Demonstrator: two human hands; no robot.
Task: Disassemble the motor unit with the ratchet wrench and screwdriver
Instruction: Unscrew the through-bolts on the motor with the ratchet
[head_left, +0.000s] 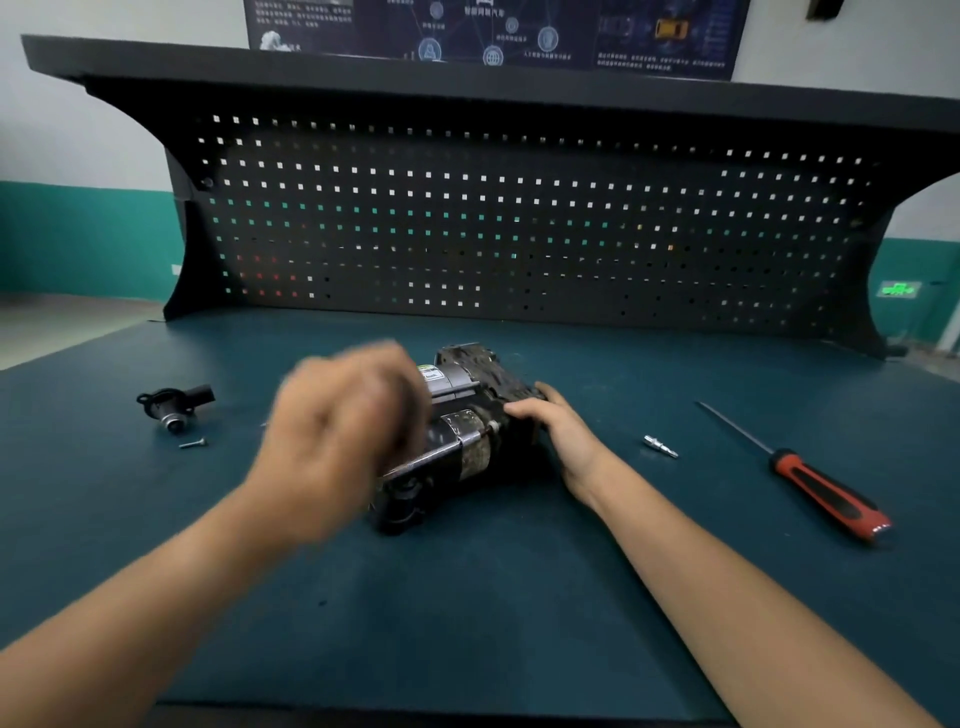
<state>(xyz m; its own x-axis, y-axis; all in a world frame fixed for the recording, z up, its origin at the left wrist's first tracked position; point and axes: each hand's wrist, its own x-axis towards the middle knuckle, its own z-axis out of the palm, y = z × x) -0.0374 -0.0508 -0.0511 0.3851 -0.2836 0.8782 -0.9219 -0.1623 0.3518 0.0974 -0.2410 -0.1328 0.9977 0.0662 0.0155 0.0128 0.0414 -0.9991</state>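
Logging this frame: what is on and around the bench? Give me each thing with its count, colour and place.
motor unit: one, black and grimy, middle of the mat
small loose part: one, black, on the mat at left
screw: one, metal, just in front of the small loose part
metal bit: one, silver, right of the motor unit
screwdriver: one, red and black handle, lying flat at far right
mat: one, dark teal, covering the bench top
pegboard: one, black, behind the bench
poster: one, dark blue, on the wall above
left hand: one, blurred, over the motor unit's left end; grip unclear
right hand: one, fingers flat against the motor unit's right side
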